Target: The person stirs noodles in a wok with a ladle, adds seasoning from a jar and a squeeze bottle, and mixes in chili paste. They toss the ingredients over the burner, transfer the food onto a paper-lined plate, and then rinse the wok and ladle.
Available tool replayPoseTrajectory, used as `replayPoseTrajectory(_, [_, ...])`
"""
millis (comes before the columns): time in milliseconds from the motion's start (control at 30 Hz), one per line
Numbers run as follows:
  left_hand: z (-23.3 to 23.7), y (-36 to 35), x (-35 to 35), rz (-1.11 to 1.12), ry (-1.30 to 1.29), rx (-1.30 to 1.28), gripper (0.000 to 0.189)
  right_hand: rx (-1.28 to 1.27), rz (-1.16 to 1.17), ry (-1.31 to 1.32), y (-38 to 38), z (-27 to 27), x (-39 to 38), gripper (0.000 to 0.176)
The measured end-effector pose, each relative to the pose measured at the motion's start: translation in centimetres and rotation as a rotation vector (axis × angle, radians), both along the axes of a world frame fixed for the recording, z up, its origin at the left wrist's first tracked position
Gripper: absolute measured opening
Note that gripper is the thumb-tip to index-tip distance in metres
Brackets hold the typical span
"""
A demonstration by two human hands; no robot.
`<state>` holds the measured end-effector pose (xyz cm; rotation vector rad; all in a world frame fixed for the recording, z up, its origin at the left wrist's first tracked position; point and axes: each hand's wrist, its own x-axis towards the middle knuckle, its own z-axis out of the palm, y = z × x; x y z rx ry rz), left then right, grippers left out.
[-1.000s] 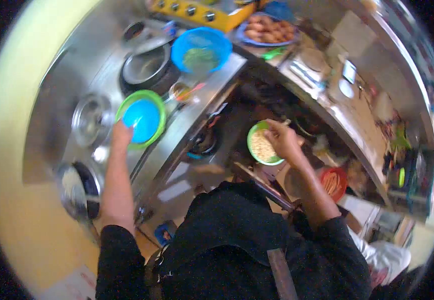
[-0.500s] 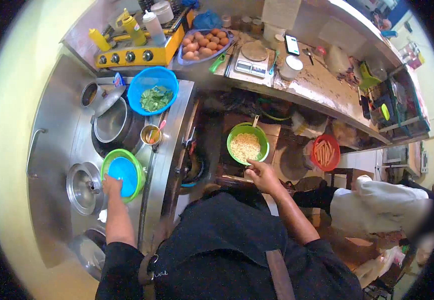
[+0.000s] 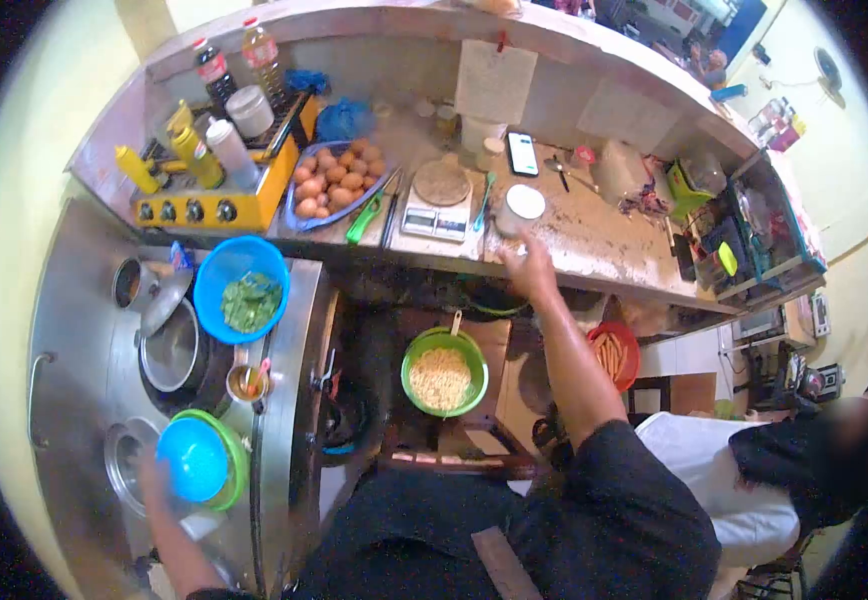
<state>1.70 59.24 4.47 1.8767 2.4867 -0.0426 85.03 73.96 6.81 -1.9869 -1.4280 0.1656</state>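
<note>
My left hand point(image 3: 151, 480), smeared by motion, is at the left rim of a blue bowl point(image 3: 194, 460), which sits tilted in a green basin point(image 3: 238, 462) on the steel counter. My right hand point(image 3: 529, 268) reaches over the front edge of the worktop, fingers apart, just below a white-lidded tub point(image 3: 523, 207). Nothing shows between those fingers. Nearer to me, below the right forearm's left side, a green colander point(image 3: 481, 352) holds pale noodles point(image 3: 441, 379). A kitchen scale point(image 3: 437, 222) with a round brown board on it stands left of the tub.
A blue basin of leafy greens point(image 3: 252, 302) stands on the steel counter by a pot point(image 3: 171, 345). Eggs point(image 3: 336, 180) fill a tray beside the yellow stove point(image 3: 201, 210). A phone point(image 3: 522, 154) lies behind the tub. At right are a red basin point(image 3: 626, 350) and another person point(image 3: 724, 480).
My right hand has moved from the noodle colander up to the worktop near the white-lidded tub. My left hand has shifted to the blue bowl's outer left side. The view has tilted up and right.
</note>
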Motion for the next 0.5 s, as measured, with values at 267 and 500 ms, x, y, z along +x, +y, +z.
replayPoseTrajectory(267, [19.1,1.9,0.4,0.179,-0.078,-0.111,0.048,-0.505,0.179,-0.286,15.8,-3.9,10.5,0.090])
replayPoseTrajectory(500, [19.2,14.9,23.3,0.120,-0.716,0.196,0.058,-0.416,0.073,-0.026,9.8,0.1,8.1,0.074])
